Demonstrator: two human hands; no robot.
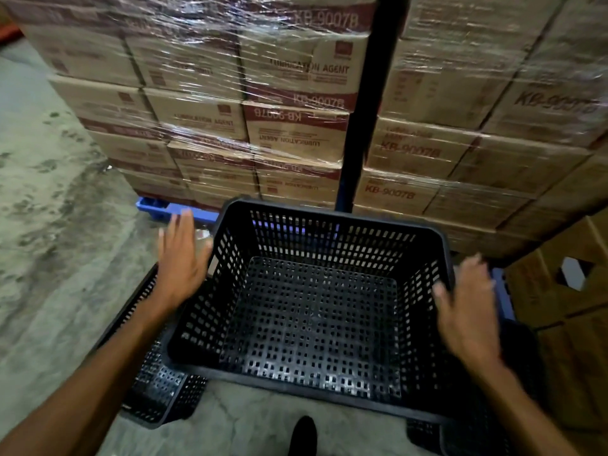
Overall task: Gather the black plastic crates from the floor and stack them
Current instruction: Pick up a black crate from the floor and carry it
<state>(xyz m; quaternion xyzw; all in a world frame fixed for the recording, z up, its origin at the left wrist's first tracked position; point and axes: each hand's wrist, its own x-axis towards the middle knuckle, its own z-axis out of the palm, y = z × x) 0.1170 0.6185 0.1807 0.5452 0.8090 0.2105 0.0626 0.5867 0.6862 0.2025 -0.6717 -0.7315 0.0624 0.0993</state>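
A black perforated plastic crate (312,320) fills the centre of the view, open side up, empty inside. It sits above another black crate (158,396) whose corner shows at lower left; a further dark crate part (427,434) shows at lower right. My left hand (182,258) hovers flat beside the top crate's left rim, fingers spread, not gripping. My right hand (467,311) is spread over the right rim, blurred; whether it touches the rim is unclear.
A shrink-wrapped pallet of brown cartons (296,126) on a blue pallet (154,207) stands right behind the crates. A dark rack post (365,110) rises in front of it. Brown cartons (566,307) sit at right. Stained concrete floor (49,225) lies at left. My shoe (302,436) shows below.
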